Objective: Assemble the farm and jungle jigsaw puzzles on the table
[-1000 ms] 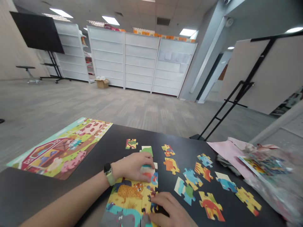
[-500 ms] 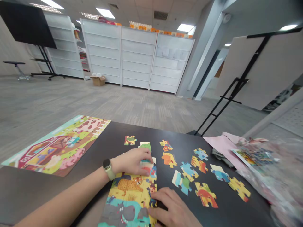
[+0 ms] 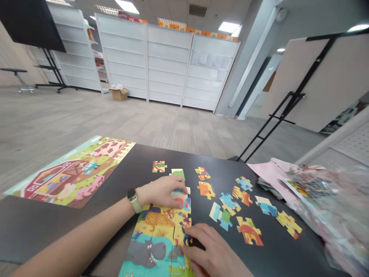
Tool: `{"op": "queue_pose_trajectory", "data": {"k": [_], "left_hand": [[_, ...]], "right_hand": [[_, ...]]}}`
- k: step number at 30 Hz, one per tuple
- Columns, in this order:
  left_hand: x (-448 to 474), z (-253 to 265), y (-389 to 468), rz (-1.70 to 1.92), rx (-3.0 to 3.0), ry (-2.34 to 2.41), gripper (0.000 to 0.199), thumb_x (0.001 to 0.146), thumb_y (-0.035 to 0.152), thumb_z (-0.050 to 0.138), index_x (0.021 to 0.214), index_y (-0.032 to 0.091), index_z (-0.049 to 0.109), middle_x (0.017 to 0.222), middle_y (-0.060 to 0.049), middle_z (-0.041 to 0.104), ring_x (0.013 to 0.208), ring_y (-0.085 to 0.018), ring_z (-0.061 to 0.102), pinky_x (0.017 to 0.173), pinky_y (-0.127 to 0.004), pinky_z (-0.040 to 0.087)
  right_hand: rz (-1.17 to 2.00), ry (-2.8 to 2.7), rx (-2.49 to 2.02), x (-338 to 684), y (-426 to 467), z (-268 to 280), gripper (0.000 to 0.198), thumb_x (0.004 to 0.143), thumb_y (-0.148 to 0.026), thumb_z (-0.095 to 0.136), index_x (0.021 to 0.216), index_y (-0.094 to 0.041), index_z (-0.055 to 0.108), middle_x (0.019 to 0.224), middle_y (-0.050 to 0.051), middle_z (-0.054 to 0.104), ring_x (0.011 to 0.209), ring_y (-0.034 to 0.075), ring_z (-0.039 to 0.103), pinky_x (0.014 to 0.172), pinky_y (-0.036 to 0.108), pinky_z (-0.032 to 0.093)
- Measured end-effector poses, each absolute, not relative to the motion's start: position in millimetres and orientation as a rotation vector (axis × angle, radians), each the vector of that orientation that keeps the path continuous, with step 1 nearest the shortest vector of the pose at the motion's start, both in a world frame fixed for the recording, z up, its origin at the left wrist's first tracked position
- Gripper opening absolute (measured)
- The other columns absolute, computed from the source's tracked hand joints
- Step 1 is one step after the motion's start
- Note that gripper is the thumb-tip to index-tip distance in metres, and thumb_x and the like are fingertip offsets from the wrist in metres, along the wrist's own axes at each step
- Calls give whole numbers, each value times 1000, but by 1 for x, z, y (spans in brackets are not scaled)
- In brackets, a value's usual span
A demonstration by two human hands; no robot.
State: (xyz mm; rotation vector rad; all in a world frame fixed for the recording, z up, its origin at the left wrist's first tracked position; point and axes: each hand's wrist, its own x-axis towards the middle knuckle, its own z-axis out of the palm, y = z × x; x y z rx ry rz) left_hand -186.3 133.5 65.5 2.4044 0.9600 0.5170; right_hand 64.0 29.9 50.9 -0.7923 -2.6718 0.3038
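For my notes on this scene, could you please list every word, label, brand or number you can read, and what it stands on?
None can be read.
Finished farm puzzle: pictures only, no words showing.
Animal puzzle under both hands: pictures only.
Loose pieces: no print visible.
Printed sheet in the plastic bag: too blurred to read.
Papers on the white shelves: too small to read.

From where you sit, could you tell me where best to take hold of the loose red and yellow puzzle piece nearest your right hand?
Probably pinch the red and yellow piece by its two long edges from above: it lies flat on the black table, apart from its neighbours.
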Motion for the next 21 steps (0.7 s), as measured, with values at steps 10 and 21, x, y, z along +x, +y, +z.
{"op": "queue_pose_trajectory", "data": {"k": [10, 21], "left_hand": [[-189, 65, 135, 512, 2422, 968, 33, 79, 34, 80, 108, 25, 70, 111, -4, 65, 96, -23, 66, 87, -31, 51], [-218, 72, 158, 713, 2437, 1455, 16, 96, 25, 50, 96, 23, 66, 91, -3, 68, 86, -21, 63, 78, -30, 45]], "right_hand": [[-73, -2757, -766, 52, 32, 27, 23, 86, -41, 74, 102, -26, 64, 113, 3, 75, 100, 27, 67, 77, 33, 56], [447, -2370, -1097, 91, 77, 79, 35, 98, -29, 50, 130, -23, 60, 145, 12, 57, 133, 27, 53, 111, 46, 44]]}}
